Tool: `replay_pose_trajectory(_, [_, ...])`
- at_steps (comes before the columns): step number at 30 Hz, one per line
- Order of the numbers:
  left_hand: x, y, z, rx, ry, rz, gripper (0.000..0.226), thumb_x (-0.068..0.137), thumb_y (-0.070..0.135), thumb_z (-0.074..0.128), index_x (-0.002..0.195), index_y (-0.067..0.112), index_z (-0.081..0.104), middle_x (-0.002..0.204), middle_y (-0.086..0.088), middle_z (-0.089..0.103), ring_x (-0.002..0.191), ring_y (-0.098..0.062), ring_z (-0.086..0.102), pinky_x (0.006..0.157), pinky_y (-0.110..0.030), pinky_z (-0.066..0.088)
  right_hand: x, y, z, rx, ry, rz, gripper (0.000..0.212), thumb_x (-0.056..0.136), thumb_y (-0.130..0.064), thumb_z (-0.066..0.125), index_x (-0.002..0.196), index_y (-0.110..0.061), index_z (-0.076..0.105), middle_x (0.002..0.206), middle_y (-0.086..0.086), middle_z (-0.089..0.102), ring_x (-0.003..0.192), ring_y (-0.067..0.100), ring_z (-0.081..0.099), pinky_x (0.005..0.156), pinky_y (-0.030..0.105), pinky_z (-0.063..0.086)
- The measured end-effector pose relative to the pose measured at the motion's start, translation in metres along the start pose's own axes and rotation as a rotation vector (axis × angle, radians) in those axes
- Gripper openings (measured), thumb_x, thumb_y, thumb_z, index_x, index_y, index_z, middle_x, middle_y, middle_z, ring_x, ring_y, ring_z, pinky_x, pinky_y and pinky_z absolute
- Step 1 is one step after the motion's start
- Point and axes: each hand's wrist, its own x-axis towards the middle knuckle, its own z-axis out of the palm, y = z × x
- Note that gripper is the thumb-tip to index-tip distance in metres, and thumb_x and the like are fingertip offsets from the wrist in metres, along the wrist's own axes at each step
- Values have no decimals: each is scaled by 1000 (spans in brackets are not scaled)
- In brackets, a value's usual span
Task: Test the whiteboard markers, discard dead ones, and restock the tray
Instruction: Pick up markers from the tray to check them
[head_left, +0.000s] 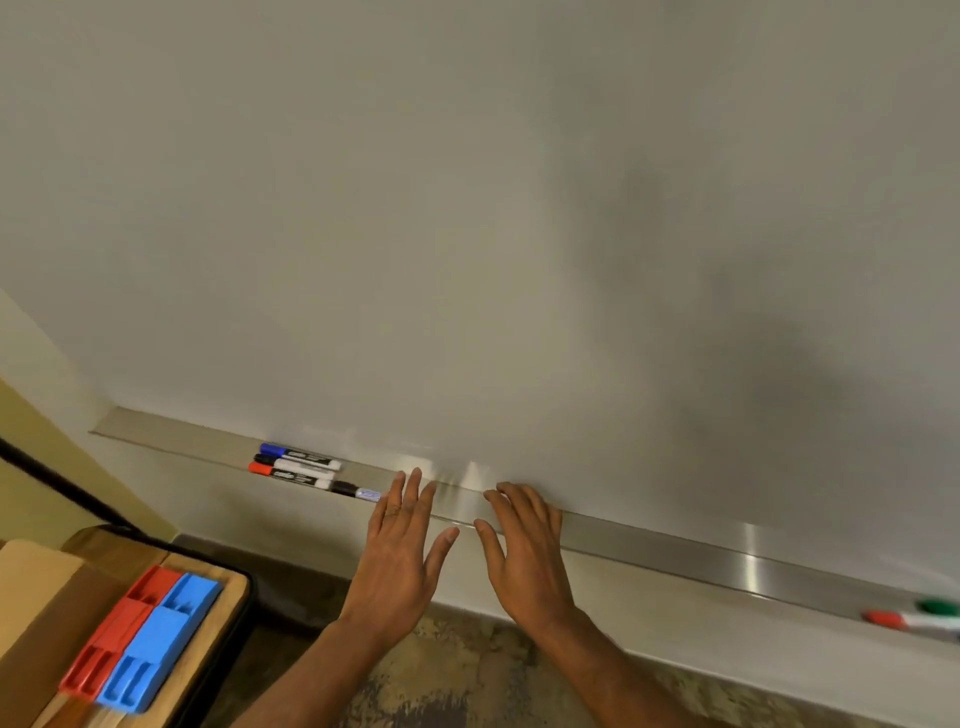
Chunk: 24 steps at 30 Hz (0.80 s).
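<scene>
Brushed-metal tray (675, 553), left hand (400, 551) and right hand (524, 551) at it (both spread flat, empty).

The red marker (906, 620) and green marker (937, 607) are blurred, edge-cropped.

Head view, single frame. Two hands and two forearms were in view, all uncovered. The left hand (400, 556) had long, slim fingers with knuckle creases just readable; a thin darker band crossed its ring finger (393, 512) near the base, too blurred to log as a ring or a crease. The right hand (524, 561) was of the same build, with a broad back narrowing to the wrist. Fingernail detail was lost to blur on both. The left forearm (311, 675) and the right forearm (623, 675) showed as bare skin from wrist to the lower frame edge.
</scene>
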Motion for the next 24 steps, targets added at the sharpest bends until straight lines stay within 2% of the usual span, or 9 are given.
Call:
replay_pose_trajectory(6, [3, 82, 30, -66, -74, 94, 83, 95, 74, 2, 161, 25, 11, 170, 6, -5, 155, -8, -15, 129, -40, 5, -40, 90, -71, -104, 95, 105, 29, 95, -28, 62, 122, -20, 67, 129, 0, 65, 124, 23, 56, 100, 45, 49])
replay_pose_trajectory(10, [6, 141, 55, -80, -93, 199, 74, 101, 65, 15, 161, 21, 19, 170, 5, 2, 156, -10, -10, 127, -35, 5, -71, 156, -124, -178, 186, 208, 31, 96, -24, 50, 118, -15, 69, 124, 3, 66, 119, 25, 57, 98, 45, 47])
replay_pose_trajectory(13, [6, 177, 73, -97, -115, 243, 75, 100, 65, 15, 161, 21, 18, 170, 6, 1, 155, -8, -11, 125, -30, -1, -92, 201, -157, -221, 229, 295, 28, 89, -10, 63, 116, -13, 70, 121, 5, 68, 117, 27, 59, 96, 44, 49])
replay_pose_trajectory(16, [7, 208, 90, -101, -120, 293, 74, 101, 64, 17, 161, 21, 20, 170, 5, 3, 156, -9, -9, 125, -27, -3, -110, 241, -188, -240, 235, 390, 35, 82, 0, 74, 114, -13, 70, 117, 6, 69, 112, 28, 63, 91, 45, 51])
replay_pose_trajectory(21, [8, 248, 119, -93, -149, 333, 75, 101, 65, 17, 161, 21, 20, 170, 5, 4, 156, -9, -8, 125, -30, 0, -135, 306, -236, -266, 268, 527, 31, 83, 4, 71, 110, -10, 71, 110, 10, 72, 101, 31, 67, 82, 43, 54])
replay_pose_trajectory(24, [9, 264, 136, -77, -167, 348, 75, 100, 66, 16, 161, 22, 18, 170, 5, 3, 156, -10, -7, 126, -32, 3, -142, 340, -254, -266, 235, 595, 33, 81, 7, 70, 111, -7, 71, 110, 13, 72, 100, 34, 68, 81, 47, 58])
